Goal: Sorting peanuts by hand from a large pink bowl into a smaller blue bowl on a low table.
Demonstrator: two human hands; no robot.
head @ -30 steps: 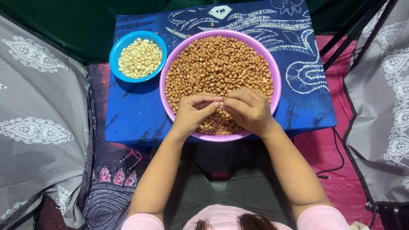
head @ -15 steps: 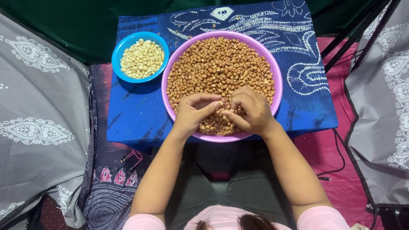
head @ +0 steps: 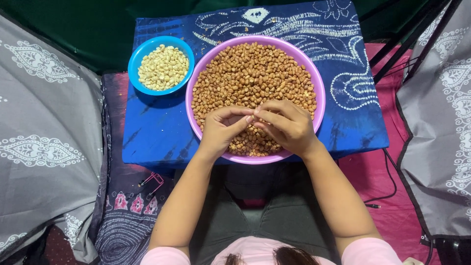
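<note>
Both hands — left hand (head: 223, 128), right hand (head: 287, 125) — pinch 1 peanut (head: 250, 118) over the pink bowl (head: 321, 93).

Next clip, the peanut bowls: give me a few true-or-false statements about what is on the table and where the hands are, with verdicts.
1. Both hands, left hand and right hand, meet over the pink bowl. True.
2. The pink bowl holds pale skinned peanuts. False: its peanuts are brown, skins on.
3. The blue bowl sits to the left of the pink bowl. True.
4. The blue bowl is the larger one. False: it is smaller.
5. The bowls stand on a blue patterned cloth. True.
</note>
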